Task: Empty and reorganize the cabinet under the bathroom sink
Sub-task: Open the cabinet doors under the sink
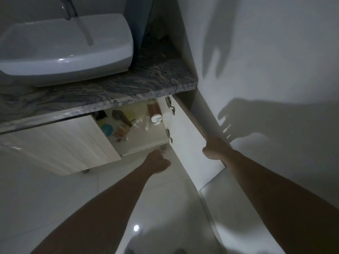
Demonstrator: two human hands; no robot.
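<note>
Two hands at work below sink (66, 50) and marble counter (110, 92). Right hand (213, 148) curls over top edge of open cabinet door (185, 143), holding it wide, likely for access and light. Left hand (158, 161), loosely fisted, holding nothing, points just short of cabinet shelf (146, 139). Beyond left hand, still unemptied: white-capped brown bottle (155, 113), spray bottles (141, 122), blue lid (107, 129). Second door (58, 142), left of that hand, partly closed.

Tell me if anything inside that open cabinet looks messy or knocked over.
Yes. On the cabinet floor the items sit jumbled, not in rows: a dark brush-like tool lies tilted across the middle and a small red and white tube lies flat near the front. No spill shows.
</note>
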